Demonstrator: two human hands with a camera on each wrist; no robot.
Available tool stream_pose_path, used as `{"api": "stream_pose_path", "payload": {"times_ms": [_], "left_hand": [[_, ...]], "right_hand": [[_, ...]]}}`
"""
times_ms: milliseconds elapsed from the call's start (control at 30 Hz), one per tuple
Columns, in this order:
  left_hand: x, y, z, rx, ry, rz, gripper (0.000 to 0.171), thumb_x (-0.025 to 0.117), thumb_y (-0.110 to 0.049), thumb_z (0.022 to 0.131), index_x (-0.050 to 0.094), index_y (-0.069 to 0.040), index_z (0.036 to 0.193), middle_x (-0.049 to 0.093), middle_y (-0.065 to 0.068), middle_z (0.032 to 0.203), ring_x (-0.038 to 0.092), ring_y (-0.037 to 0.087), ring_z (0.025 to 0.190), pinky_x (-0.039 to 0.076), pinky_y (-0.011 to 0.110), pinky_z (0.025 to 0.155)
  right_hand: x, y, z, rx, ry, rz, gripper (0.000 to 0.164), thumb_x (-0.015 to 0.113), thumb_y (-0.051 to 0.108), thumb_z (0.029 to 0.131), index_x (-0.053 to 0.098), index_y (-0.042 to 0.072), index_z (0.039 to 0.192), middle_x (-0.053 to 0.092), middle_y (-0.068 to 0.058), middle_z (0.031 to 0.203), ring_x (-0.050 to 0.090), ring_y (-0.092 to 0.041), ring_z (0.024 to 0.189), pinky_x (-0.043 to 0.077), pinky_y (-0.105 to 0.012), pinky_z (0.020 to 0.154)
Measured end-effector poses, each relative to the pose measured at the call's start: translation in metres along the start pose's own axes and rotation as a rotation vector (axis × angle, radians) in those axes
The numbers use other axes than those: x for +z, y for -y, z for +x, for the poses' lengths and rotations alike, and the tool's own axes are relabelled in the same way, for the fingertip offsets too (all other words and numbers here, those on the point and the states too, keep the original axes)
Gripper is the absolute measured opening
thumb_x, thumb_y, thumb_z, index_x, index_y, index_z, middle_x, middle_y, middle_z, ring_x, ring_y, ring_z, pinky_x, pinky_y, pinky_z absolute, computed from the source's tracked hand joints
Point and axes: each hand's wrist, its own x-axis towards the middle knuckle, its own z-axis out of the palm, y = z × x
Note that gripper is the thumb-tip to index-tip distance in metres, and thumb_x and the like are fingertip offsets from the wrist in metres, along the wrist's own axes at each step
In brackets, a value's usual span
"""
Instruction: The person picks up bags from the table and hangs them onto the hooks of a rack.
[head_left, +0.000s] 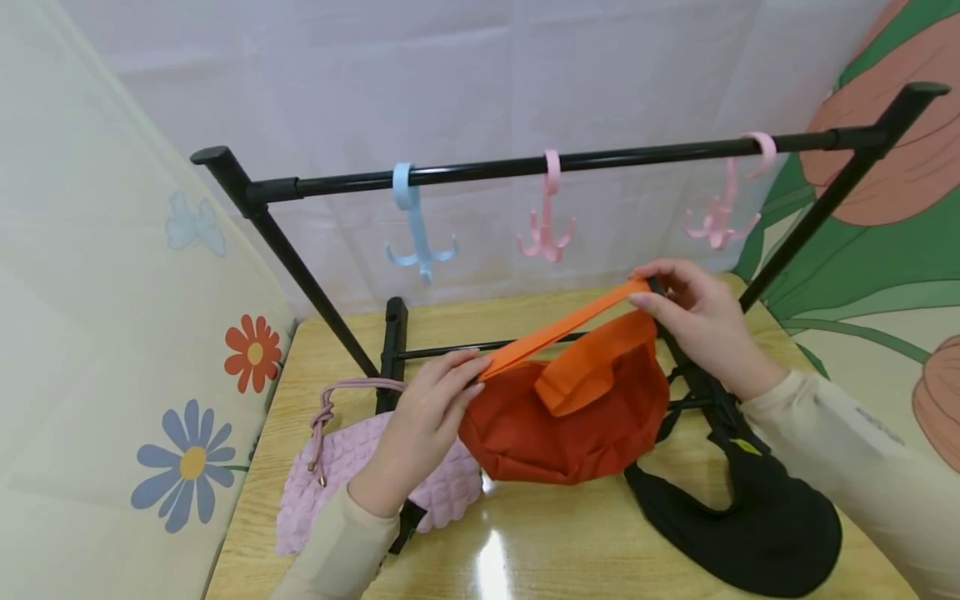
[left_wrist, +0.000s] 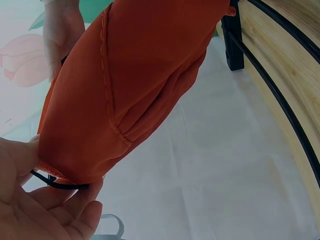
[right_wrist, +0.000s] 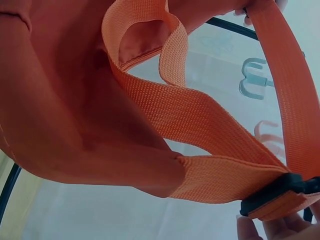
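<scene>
An orange-red waist bag (head_left: 551, 446) with a bright orange strap (head_left: 558, 333) hangs between both hands, above the table. My left hand (head_left: 423, 412) grips its left end, thumb and fingers at the strap's root; the left wrist view shows the bag's stitched end beside those fingers. On the other side my right hand (head_left: 701, 321) pinches the strap near a black buckle (right_wrist: 272, 194). A loop of strap droops over the bag's front. Below my left forearm lies a quilted pink bag (head_left: 337, 462) with a knotted cord. A black crescent bag (head_left: 772, 533) rests under my right forearm.
A black rack stands on the wooden table (head_left: 450, 558), its top bar (head_left: 480, 173) crossing beyond my hands. From the bar hang a blue hook (head_left: 417, 229), a pink hook (head_left: 547, 225) and another pink hook (head_left: 720, 221). White cloth (head_left: 480, 92) covers the back.
</scene>
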Motion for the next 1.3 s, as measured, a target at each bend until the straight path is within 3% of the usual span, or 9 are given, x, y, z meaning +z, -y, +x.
{"api": "stream_pose_path", "payload": {"times_ms": [233, 467, 700, 933, 1067, 1300], "left_hand": [[-0.001, 0.001, 0.001, -0.002, -0.006, 0.006, 0.034, 0.068, -0.001, 0.088, 0.065, -0.002, 0.122, 0.061, 0.017, 0.12, 0.057, 0.033, 0.111, 0.049, 0.045, 0.093], [-0.002, 0.0, 0.003, -0.008, -0.005, 0.006, 0.037, 0.07, 0.002, 0.085, 0.065, -0.002, 0.122, 0.061, 0.019, 0.119, 0.057, 0.033, 0.111, 0.049, 0.045, 0.093], [-0.003, 0.0, 0.004, -0.013, 0.0, 0.003, 0.037, 0.07, 0.001, 0.086, 0.065, -0.002, 0.122, 0.06, 0.019, 0.12, 0.056, 0.034, 0.111, 0.049, 0.045, 0.093], [-0.003, 0.001, 0.004, 0.014, -0.022, -0.001, 0.028, 0.06, -0.011, 0.096, 0.065, -0.001, 0.122, 0.061, 0.02, 0.119, 0.057, 0.033, 0.108, 0.049, 0.045, 0.091], [-0.002, 0.001, 0.004, 0.02, -0.032, -0.001, 0.031, 0.053, -0.019, 0.1, 0.065, -0.001, 0.122, 0.061, 0.02, 0.118, 0.057, 0.034, 0.108, 0.049, 0.045, 0.091], [-0.004, 0.001, 0.005, 0.013, -0.027, -0.009, 0.029, 0.058, -0.012, 0.097, 0.064, -0.001, 0.124, 0.06, 0.019, 0.12, 0.056, 0.034, 0.11, 0.049, 0.044, 0.092]], "right_hand": [[0.0, 0.002, 0.003, 0.004, -0.007, 0.004, 0.02, 0.064, -0.001, 0.092, 0.064, 0.0, 0.112, 0.063, 0.009, 0.102, 0.053, -0.01, 0.084, 0.046, -0.012, 0.07], [0.0, 0.004, 0.005, -0.012, -0.012, 0.007, 0.022, 0.063, -0.002, 0.093, 0.061, -0.007, 0.114, 0.063, 0.009, 0.103, 0.055, -0.009, 0.089, 0.047, -0.012, 0.072], [-0.001, 0.005, 0.006, -0.014, -0.019, 0.001, 0.022, 0.062, -0.001, 0.093, 0.062, -0.005, 0.115, 0.063, 0.009, 0.104, 0.056, -0.009, 0.088, 0.046, -0.012, 0.071], [-0.001, 0.008, 0.008, -0.007, -0.019, -0.01, 0.021, 0.062, 0.0, 0.093, 0.062, -0.003, 0.115, 0.063, 0.009, 0.105, 0.057, -0.009, 0.09, 0.047, -0.012, 0.072], [-0.001, 0.01, 0.01, -0.002, -0.012, 0.005, 0.022, 0.062, 0.001, 0.094, 0.062, -0.003, 0.116, 0.063, 0.007, 0.105, 0.057, -0.01, 0.09, 0.047, -0.012, 0.072], [0.001, 0.011, 0.013, -0.007, -0.011, 0.024, 0.022, 0.062, 0.001, 0.094, 0.063, 0.001, 0.115, 0.062, 0.004, 0.105, 0.056, -0.012, 0.09, 0.047, -0.013, 0.072]]}}
